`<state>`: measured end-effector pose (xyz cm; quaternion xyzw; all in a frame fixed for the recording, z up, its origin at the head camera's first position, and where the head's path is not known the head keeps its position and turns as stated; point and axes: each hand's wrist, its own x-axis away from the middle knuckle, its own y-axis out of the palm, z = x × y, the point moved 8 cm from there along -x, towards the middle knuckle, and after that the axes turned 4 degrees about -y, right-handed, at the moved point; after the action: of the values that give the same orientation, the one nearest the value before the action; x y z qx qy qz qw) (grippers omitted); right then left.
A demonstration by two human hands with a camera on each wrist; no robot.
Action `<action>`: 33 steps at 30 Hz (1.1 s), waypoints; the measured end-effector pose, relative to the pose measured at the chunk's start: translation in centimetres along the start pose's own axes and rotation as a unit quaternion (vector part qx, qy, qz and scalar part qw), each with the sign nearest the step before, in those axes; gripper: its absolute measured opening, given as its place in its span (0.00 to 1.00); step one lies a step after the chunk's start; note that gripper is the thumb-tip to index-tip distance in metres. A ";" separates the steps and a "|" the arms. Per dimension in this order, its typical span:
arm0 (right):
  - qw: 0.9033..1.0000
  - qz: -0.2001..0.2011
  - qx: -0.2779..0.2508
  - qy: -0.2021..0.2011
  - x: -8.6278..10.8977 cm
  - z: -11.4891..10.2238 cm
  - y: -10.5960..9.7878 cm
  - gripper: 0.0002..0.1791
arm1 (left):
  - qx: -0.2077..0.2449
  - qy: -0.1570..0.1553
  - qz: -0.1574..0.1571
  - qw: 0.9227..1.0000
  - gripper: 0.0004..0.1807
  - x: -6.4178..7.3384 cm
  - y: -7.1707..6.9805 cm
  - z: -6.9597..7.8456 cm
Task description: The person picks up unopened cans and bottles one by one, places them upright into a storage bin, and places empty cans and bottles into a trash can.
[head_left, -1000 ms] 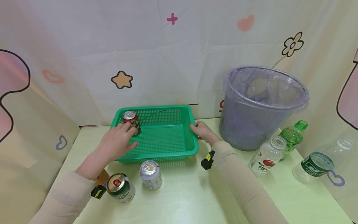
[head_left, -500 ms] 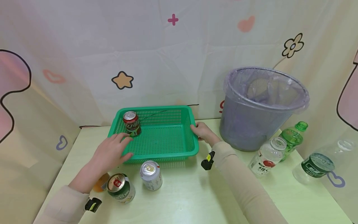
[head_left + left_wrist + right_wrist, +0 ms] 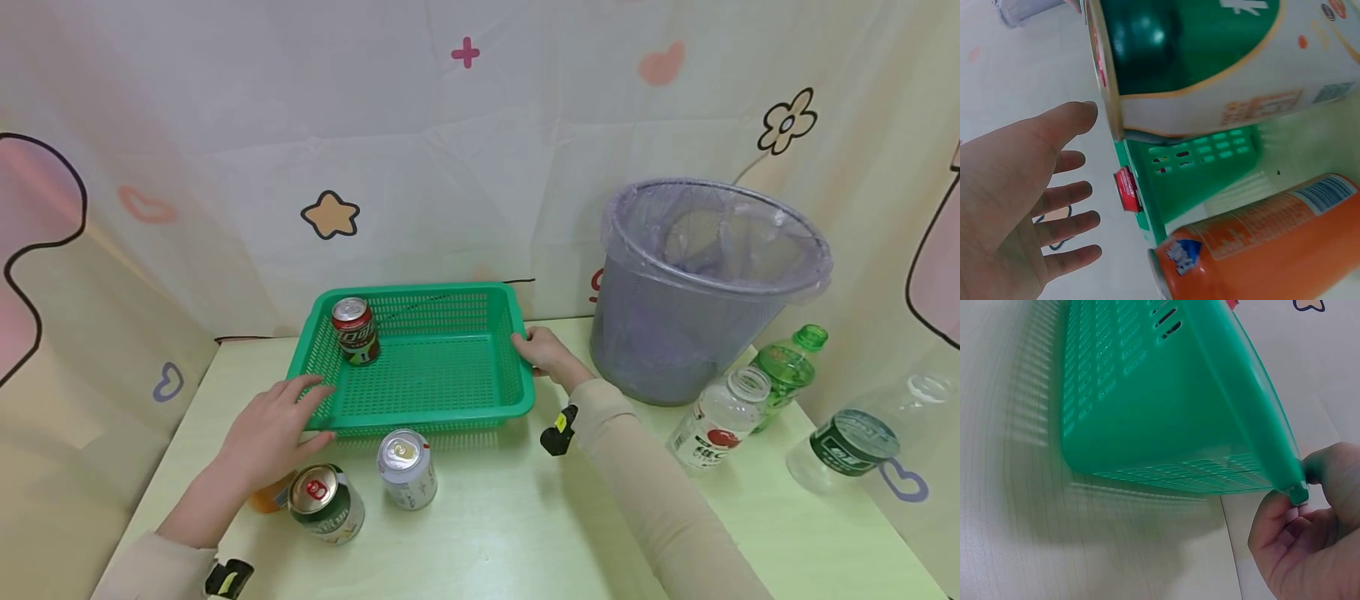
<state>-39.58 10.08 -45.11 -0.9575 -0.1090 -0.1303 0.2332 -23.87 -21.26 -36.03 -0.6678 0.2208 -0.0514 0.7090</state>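
A green plastic basket point(image 3: 450, 412) stands at the back of the table, a red soda can point(image 3: 355, 332) upright inside its left end. My right hand point(image 3: 546, 353) pinches the basket's right rim between thumb and curled fingers, plain in the right wrist view. Over the basket's front left corner, my left hand point(image 3: 272, 425) holds nothing; its fingers are spread in the left wrist view. Beneath and beside it stand a green and white can point(image 3: 327, 504) and an orange can point(image 3: 1266, 244), mostly hidden by the hand in the head view. A white can point(image 3: 407, 469) stands before the basket.
A mesh trash bin point(image 3: 660, 333) with a purple liner stands right of the basket. In front of it are a clear bottle with a white label point(image 3: 708, 425), a green bottle point(image 3: 783, 367) and a clear bottle with a green label point(image 3: 851, 442). A patterned curtain point(image 3: 420, 167) hangs behind.
My left hand has drawn back from the red can, down and to the left, toward the green and white and orange cans. My right hand keeps hold of the basket rim.
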 end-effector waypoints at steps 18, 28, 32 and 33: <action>1.000 -0.002 -0.003 -0.007 0.0 -0.1 0.0 0.18 | 0.024 -0.054 0.018 0.998 0.32 2.6 0.4 -2.3; 1.000 -0.003 -0.004 -0.006 0.0 -0.1 0.1 0.18 | 0.025 -0.066 0.004 0.998 0.32 3.7 0.5 -3.4; 1.000 -0.001 -0.004 -0.004 0.1 -0.1 0.1 0.18 | 0.024 -0.074 -0.005 0.997 0.32 4.0 0.6 -3.7; 1.000 0.000 -0.004 -0.003 0.1 -0.1 0.1 0.18 | 0.024 -0.076 -0.007 0.997 0.32 4.0 0.7 -3.8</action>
<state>-39.48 9.96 -45.01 -0.9587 -0.1094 -0.1277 0.2294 -21.86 -26.20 -37.71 -0.6540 0.1606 -0.0106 0.7392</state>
